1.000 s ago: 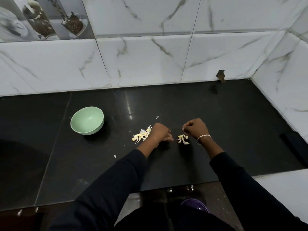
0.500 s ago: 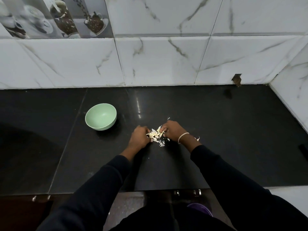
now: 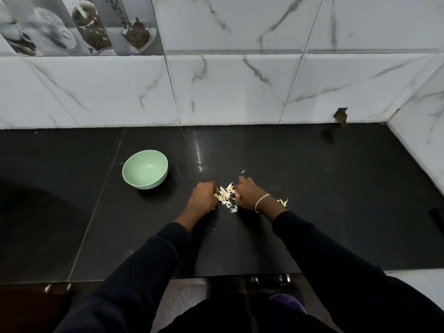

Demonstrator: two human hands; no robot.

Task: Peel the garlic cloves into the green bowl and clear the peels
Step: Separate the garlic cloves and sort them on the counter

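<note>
The garlic peels [image 3: 225, 196] lie on the tabletop [image 3: 312, 188] between the left hand [image 3: 204, 197] and the right hand [image 3: 247, 194], whose curled fingers touch the pile, gripping or not I cannot tell; the green bowl [image 3: 144, 169] stands far-left.

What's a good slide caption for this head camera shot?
Head view: left hand and right hand flank a pile of garlic peels on the black counter, green bowl apart at left.
</note>
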